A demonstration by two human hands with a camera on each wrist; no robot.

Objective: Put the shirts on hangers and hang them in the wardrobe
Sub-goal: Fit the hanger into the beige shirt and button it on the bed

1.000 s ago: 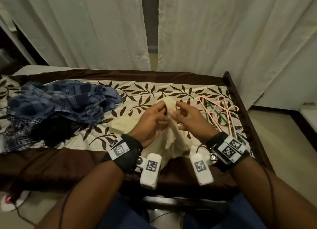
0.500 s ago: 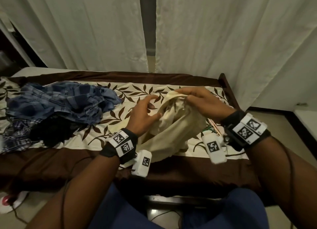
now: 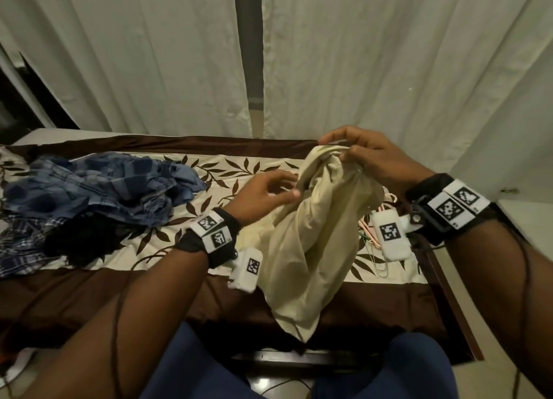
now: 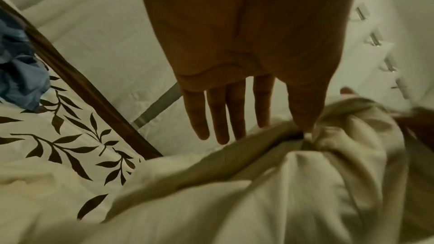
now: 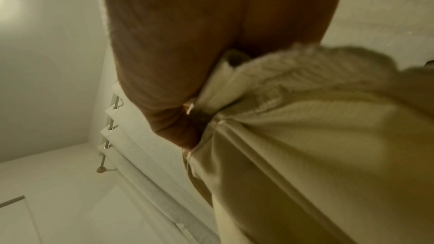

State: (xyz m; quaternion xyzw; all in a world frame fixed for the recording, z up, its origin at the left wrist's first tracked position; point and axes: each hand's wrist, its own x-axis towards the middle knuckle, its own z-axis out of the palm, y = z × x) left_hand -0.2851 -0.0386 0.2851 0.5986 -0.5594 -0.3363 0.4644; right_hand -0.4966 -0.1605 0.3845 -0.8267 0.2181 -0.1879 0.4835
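A cream shirt [image 3: 314, 234] hangs bunched above the bed, its lower end draped over the near bed edge. My right hand [image 3: 347, 155] pinches its top edge, and the right wrist view shows my right hand [image 5: 187, 116] gripping the shirt [image 5: 305, 146]. To the shirt's left, my left hand [image 3: 281, 189] has straight fingers and only its thumb touches the cloth. In the left wrist view my left hand [image 4: 246, 131] holds nothing above the shirt [image 4: 281, 183]. Thin pink and green hangers [image 3: 371, 240] lie on the bed, mostly hidden behind the shirt.
A heap of blue checked shirts [image 3: 89, 189] and a dark garment [image 3: 83, 240] lies on the left of the leaf-patterned bedcover [image 3: 227, 171]. The brown bed frame [image 3: 443, 294] runs along the right. White curtains [image 3: 359, 54] hang behind the bed.
My right hand has raised the cream shirt up and to the right. My left hand has let go of the cloth and straightened its fingers beside it.
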